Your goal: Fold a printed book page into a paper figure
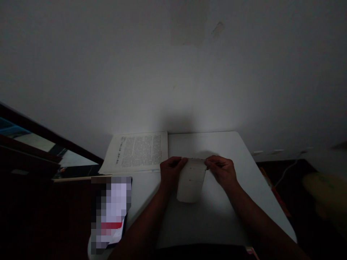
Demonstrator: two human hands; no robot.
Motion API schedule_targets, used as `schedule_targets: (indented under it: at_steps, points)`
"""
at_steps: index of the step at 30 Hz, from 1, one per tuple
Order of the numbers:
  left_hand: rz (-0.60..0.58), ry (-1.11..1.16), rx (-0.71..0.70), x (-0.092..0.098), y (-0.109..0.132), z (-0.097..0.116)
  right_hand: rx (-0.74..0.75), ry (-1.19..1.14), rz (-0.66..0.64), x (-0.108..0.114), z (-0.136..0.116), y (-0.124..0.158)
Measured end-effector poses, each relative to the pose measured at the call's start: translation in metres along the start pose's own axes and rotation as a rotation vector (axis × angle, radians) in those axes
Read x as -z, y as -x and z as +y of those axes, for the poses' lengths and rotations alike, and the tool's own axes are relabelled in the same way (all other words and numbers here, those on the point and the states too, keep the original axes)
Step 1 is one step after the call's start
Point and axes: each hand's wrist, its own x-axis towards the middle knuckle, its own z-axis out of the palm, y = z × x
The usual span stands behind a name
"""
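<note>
A small white sheet of paper (191, 182) is held upright over the white table (230, 155) between both hands. My left hand (170, 172) pinches its upper left corner with fingers closed. My right hand (221, 169) pinches the upper right corner, fingers also closed. The sheet's lower edge curves down toward the tabletop. The room is dim.
An open book (137, 151) with printed text lies at the table's far left against the white wall. A blurred-out rectangular item (111, 213) sits at the near left edge. Dark wooden furniture (32, 169) stands to the left. A white cable (287, 169) runs along the dark floor on the right.
</note>
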Motion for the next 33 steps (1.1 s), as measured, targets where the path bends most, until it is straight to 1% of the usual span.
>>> schedule_targets:
  at_steps: [6,11,15,22,27,31,33]
  points:
    - [0.004,0.017,-0.003,0.001,-0.001,-0.002,-0.044,0.022,0.014,-0.002,-0.002,0.000]
    - [0.003,0.010,0.010,0.001,-0.002,-0.003,-0.107,0.048,0.052,-0.004,-0.005,0.001]
    - [-0.011,0.005,0.009,0.000,-0.001,-0.001,-0.084,0.057,0.017,-0.003,-0.002,0.001]
    - [-0.007,0.004,0.044,-0.001,-0.001,0.000,-0.036,-0.025,-0.004,0.000,0.005,-0.001]
    - [-0.049,-0.007,0.045,0.000,-0.002,-0.002,-0.017,-0.064,-0.023,0.000,0.004,-0.001]
    - [-0.054,-0.023,0.030,0.000,-0.003,-0.005,-0.047,-0.037,0.001,0.001,0.006,-0.002]
    - [-0.047,-0.042,0.025,0.001,-0.004,-0.008,-0.073,0.007,-0.010,0.002,0.005,-0.002]
